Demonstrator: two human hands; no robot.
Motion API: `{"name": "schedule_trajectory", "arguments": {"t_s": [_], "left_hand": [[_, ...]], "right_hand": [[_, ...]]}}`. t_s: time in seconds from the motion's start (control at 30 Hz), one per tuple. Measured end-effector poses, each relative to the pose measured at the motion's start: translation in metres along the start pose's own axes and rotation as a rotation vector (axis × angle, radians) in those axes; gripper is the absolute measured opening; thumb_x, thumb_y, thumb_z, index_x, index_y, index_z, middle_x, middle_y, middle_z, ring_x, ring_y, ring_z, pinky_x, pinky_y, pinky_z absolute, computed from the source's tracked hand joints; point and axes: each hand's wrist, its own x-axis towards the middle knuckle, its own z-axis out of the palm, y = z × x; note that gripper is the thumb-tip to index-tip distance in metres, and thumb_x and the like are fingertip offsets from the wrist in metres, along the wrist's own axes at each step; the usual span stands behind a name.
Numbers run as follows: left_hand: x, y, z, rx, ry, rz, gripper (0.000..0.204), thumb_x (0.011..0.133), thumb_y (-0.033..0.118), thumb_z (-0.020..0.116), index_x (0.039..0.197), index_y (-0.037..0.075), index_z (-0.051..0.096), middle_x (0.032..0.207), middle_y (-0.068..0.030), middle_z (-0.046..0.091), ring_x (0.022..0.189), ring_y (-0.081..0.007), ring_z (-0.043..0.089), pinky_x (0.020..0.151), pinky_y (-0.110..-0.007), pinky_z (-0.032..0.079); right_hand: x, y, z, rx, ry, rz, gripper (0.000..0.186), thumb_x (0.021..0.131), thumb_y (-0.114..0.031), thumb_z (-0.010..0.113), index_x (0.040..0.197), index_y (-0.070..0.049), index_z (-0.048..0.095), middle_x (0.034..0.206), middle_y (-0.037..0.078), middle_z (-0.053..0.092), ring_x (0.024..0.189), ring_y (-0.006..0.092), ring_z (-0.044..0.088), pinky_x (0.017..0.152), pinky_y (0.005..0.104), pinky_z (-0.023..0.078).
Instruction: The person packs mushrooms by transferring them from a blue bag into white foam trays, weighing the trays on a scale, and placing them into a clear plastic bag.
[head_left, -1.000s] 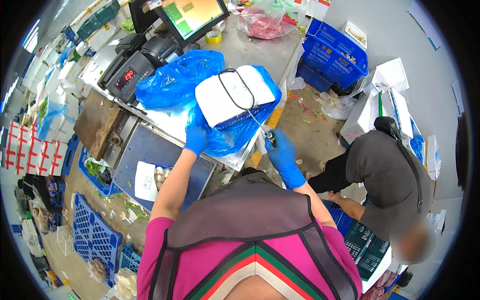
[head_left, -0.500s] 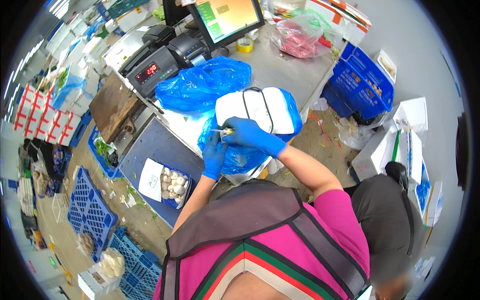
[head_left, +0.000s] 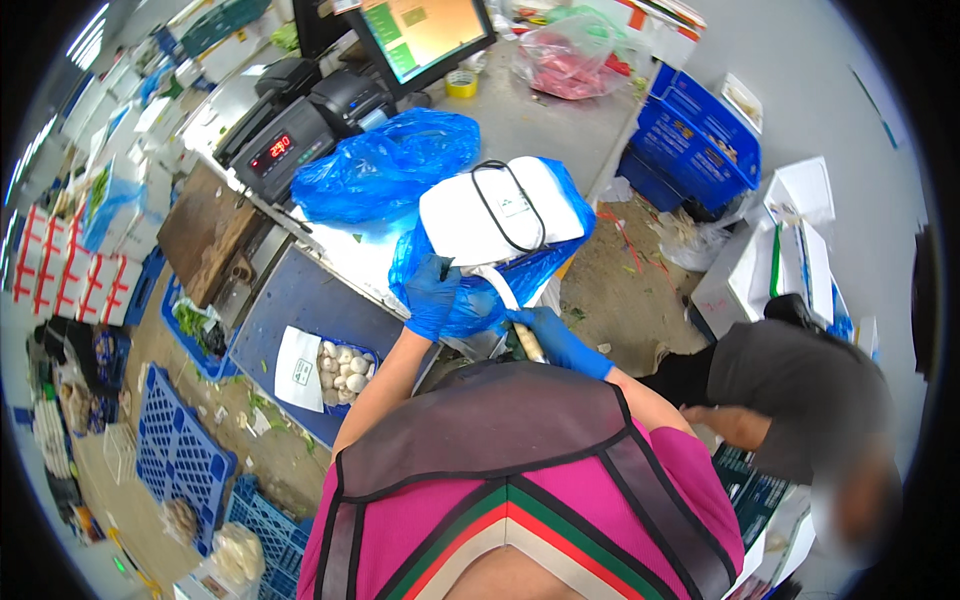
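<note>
A white-topped package with a black cord loop sits in a blue plastic bag at the counter's front edge. My left hand, in a blue glove, has its fingers closed at the package's near-left edge; what they pinch is hidden. My right hand, also gloved, grips a long pale tool with a tan handle, below the package, its far end reaching the package's edge. A tray of white mushrooms with a white sheet lies on the dark blue platform to the lower left.
A scale, screen and crumpled blue bag occupy the counter. Blue crates and foam boxes are at right, where a person bends over crates. Plastic pallets lie at left.
My right hand moved onto the package, meeting my left, then back down to the right with the tool. My left hand has shifted right along the package's edge. The person at right remains bent over.
</note>
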Motion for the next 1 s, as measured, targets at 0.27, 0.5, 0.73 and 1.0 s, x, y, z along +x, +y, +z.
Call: {"name": "schedule_trajectory", "arguments": {"t_s": [0.27,0.5,0.73,1.0], "left_hand": [[-0.011,0.001,0.003,0.012,0.009,0.12,0.007,0.068,0.004,0.061,0.071,0.003,0.054,0.063,-0.008,0.049,0.052,-0.0166,0.049,0.049,-0.028,0.04],[-0.021,0.012,0.001,-0.043,-0.065,0.136,0.007,0.068,0.002,0.06,0.072,0.003,0.054,0.065,-0.0083,0.05,0.053,-0.0179,0.05,0.049,-0.028,0.04],[-0.024,0.001,-0.002,0.015,-0.061,0.126,0.008,0.069,0.002,0.06,0.074,0.004,0.053,0.067,-0.0088,0.051,0.055,-0.0197,0.051,0.05,-0.029,0.041],[-0.017,-0.036,-0.01,-0.072,-0.113,-0.378,0.009,0.078,0.013,0.052,0.081,0.005,0.055,0.075,-0.0101,0.056,0.061,-0.0188,0.053,0.058,-0.032,0.044]], "right_hand": [[0.035,0.034,0.03,0.644,-0.179,0.045,0.022,0.08,-0.029,0.053,0.07,-0.009,0.053,0.058,0.005,0.053,0.038,0.0127,0.044,0.035,0.0259,0.036],[0.056,0.052,0.06,0.478,0.203,-0.293,0.022,0.081,-0.025,0.051,0.069,-0.007,0.052,0.054,0.003,0.049,0.038,0.0122,0.043,0.034,0.0264,0.034],[0.062,0.018,0.029,0.838,-0.496,-0.017,0.029,0.083,-0.031,0.043,0.069,-0.006,0.048,0.051,0.001,0.041,0.033,0.009,0.032,0.034,0.0226,0.027],[0.01,-0.029,0.041,0.955,-1.135,0.051,0.027,0.084,-0.029,0.041,0.068,-0.008,0.045,0.056,0.001,0.041,0.041,0.0094,0.038,0.037,0.0232,0.033]]}}
